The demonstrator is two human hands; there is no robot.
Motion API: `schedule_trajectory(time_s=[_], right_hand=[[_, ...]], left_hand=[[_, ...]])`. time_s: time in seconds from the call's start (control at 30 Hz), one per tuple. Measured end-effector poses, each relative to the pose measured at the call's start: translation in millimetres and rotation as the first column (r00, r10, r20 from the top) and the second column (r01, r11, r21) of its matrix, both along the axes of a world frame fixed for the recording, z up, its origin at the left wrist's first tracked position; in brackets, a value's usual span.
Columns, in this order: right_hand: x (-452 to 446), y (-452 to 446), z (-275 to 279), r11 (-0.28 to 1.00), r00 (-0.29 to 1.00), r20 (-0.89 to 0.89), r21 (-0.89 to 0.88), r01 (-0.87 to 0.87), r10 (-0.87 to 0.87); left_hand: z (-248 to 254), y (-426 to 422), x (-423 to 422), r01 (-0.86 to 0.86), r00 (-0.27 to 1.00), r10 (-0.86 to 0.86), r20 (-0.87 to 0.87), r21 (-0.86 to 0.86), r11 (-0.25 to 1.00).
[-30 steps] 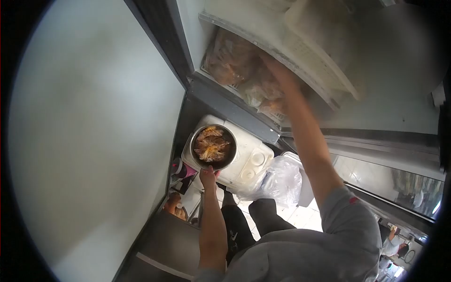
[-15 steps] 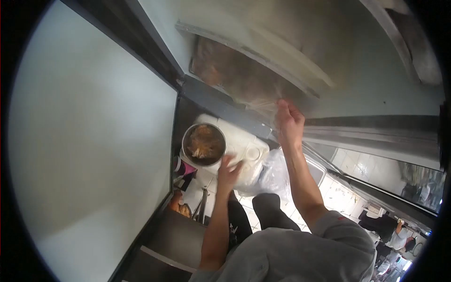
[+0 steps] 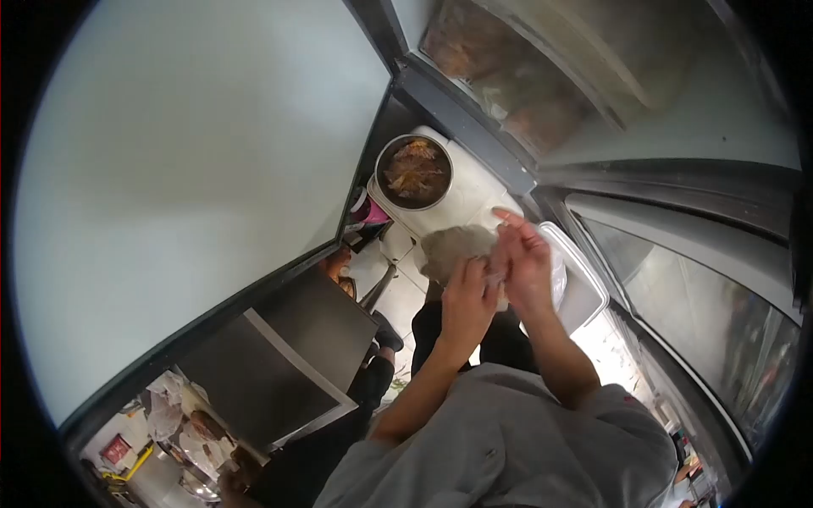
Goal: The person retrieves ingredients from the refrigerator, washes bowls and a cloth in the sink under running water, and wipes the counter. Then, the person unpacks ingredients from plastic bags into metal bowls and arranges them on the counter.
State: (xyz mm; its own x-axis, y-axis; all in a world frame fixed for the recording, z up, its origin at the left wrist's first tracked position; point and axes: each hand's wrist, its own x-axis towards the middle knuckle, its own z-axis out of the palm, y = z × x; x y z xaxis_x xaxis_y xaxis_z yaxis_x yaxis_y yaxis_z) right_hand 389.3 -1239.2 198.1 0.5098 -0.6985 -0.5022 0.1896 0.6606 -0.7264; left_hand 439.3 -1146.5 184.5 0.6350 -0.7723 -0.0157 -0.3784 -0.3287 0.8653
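Note:
A pale, cloudy plastic bag [image 3: 457, 250] hangs in front of my body, its contents hard to make out. My left hand [image 3: 468, 306] has its fingers closed on the gathered top of the bag. Right beside it, my right hand [image 3: 527, 264] pinches the same plastic, with its index finger sticking out; it is slightly blurred. Beyond the bag, a round metal pot [image 3: 415, 173] with brownish food in liquid rests on a white lidded container [image 3: 470, 186].
The white door panel [image 3: 203, 135] stands open on the left. Bagged food [image 3: 508, 76] lies in the cabinet at upper right. A white bin [image 3: 593, 296] stands beside my right forearm. Another person's shoe [image 3: 388, 333] and dark trouser leg are at lower left, near a steel cabinet [image 3: 288, 364].
My right hand has come down from the cabinet's plastic to meet my left hand. The left hand has moved away from the pot, and both now hold the bag. The view has shifted.

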Motion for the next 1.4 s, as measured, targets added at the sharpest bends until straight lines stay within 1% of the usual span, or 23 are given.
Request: schedule_trajectory(time_s=[0.13,0.17,0.23,0.27,0.33,0.37,0.43,0.5,0.57,0.6,0.7,0.77,0.8,0.83,0.9,0.97,1.0,1.1,1.2,1.3,1.33,1.37,1.4], right_hand=[[21.3,24.7,-26.7,0.975,0.969,-0.146,-0.073,-0.212,0.199],[19.3,27.2,-44.0,0.937,0.949,-0.148,-0.175,-0.302,0.278],[7.3,38.4,-95.2,0.811,0.882,-0.185,-0.346,-0.471,0.433],[-3.1,37.7,-119.1,0.617,0.752,-0.431,-0.433,-0.657,0.498],[-51.7,47.7,-217.7,0.351,0.626,-0.637,-0.518,-0.780,0.450],[-65.6,39.7,-249.1,0.194,0.567,-0.722,-0.538,-0.820,0.396],[-76.7,25.3,-259.7,-0.076,0.068,-0.963,-0.090,-0.993,0.261],[-84.3,10.5,-292.0,0.231,0.304,-0.938,-0.263,-0.937,0.164],[-55.5,-19.6,-262.0,0.287,0.455,-0.879,-0.403,-0.869,0.141],[-35.6,-26.4,-227.7,0.443,0.399,-0.898,-0.286,-0.850,0.186],[8.0,-46.5,-144.3,0.249,-0.031,-0.956,0.108,-0.962,0.293],[40.8,-54.6,-146.7,0.214,0.158,-0.909,-0.078,-0.974,0.386],[67.0,-54.8,-160.7,0.223,0.272,-0.860,-0.190,-0.956,0.432],[94.1,-54.7,-178.6,0.238,0.377,-0.795,-0.296,-0.925,0.476],[143.0,-50.1,-268.5,-0.102,0.541,-0.771,-0.601,-0.793,0.335],[181.4,-29.7,-269.7,-0.331,0.212,-0.976,-0.219,-0.918,0.060],[193.7,-23.9,-270.5,-0.395,0.039,-0.994,0.006,-0.919,-0.105],[198.1,-13.6,-311.2,-0.330,0.074,-0.985,-0.019,-0.944,-0.155],[197.9,-21.2,-318.4,-0.339,0.112,-0.993,-0.091,-0.936,-0.044],[199.8,-42.4,-290.3,-0.145,0.198,-0.980,-0.201,-0.969,0.038],[192.9,-58.0,-292.4,0.010,0.351,-0.923,-0.354,-0.935,0.158],[182.5,-74.4,-291.0,0.178,0.548,-0.748,-0.522,-0.834,0.375],[165.0,-82.4,-263.3,0.347,0.577,-0.681,-0.462,-0.816,0.450]], left_hand=[[-22.0,23.4,10.5,-0.139,0.990,0.138,0.014,0.079,0.987],[-37.2,25.0,16.3,-0.168,0.986,0.169,-0.006,0.094,0.981],[-112.4,43.2,23.2,-0.271,0.960,0.280,-0.001,0.244,0.931],[-146.5,52.5,24.2,-0.258,0.963,0.268,0.001,0.274,0.926],[-195.6,59.0,32.2,-0.242,0.969,0.248,0.021,0.308,0.920],[-197.8,55.7,38.8,-0.239,0.970,0.241,0.041,0.354,0.904],[-189.8,55.4,46.9,-0.232,0.972,0.223,0.076,0.459,0.858],[-189.5,61.7,51.8,-0.261,0.913,0.361,-0.191,0.407,0.875],[-186.5,56.9,54.5,-0.309,0.798,0.426,-0.426,0.319,0.896],[-183.1,51.3,53.5,-0.337,0.733,0.427,-0.530,0.263,0.904],[-190.6,43.8,46.8,-0.452,0.584,0.374,-0.720,0.095,0.887],[-192.2,46.9,46.4,-0.461,0.581,0.306,-0.754,0.005,0.887],[-191.7,51.2,47.0,-0.400,0.497,0.277,-0.822,0.065,0.914],[-192.1,51.9,43.0,-0.402,0.514,0.260,-0.817,0.039,0.915],[-189.3,50.2,35.2,-0.449,0.451,0.230,-0.862,0.004,0.893],[-191.9,49.2,29.7,-0.462,0.450,0.207,-0.869,-0.028,0.886],[-191.1,51.2,29.9,-0.431,0.408,0.214,-0.888,0.020,0.902],[-186.1,56.2,36.6,-0.432,0.414,0.207,-0.887,0.009,0.902],[-186.8,60.9,42.7,-0.437,0.378,0.199,-0.904,0.015,0.899],[-187.1,63.0,44.6,-0.443,0.357,0.189,-0.915,0.012,0.896],[-191.1,64.0,42.7,-0.450,0.343,0.190,-0.920,0.017,0.893],[-192.4,67.2,38.7,-0.452,0.320,0.194,-0.927,0.031,0.892],[-192.4,67.1,37.5,-0.494,0.299,0.193,-0.935,0.022,0.869]])
